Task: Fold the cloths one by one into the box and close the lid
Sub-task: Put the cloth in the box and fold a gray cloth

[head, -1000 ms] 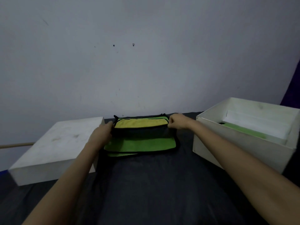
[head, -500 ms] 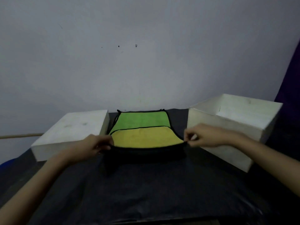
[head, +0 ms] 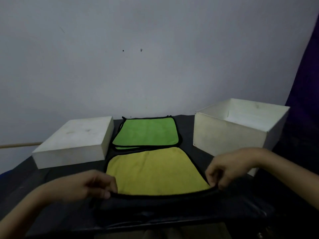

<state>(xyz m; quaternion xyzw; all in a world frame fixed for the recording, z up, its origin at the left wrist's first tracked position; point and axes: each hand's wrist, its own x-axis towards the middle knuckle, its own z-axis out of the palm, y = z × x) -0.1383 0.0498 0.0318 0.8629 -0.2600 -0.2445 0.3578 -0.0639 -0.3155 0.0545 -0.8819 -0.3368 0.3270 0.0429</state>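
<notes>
**Yellow cloth held at its near corners**

Left hand [head: 86, 186] and right hand [head: 229, 167], each grip pinched on a near corner of the soft yellow black-edged microfibre cloth [head: 155, 171] at the dark surface's [head: 241, 209] near edge; likely light, limp; green cloths [head: 146, 131] beyond; white open box [head: 229, 137] right; flat white lid [head: 76, 142] left.

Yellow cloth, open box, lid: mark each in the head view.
yellow cloth [head: 155, 171]: head view, middle of its yellow face.
open box [head: 224, 137]: head view, front outer wall.
lid [head: 77, 135]: head view, flat top face.
</notes>
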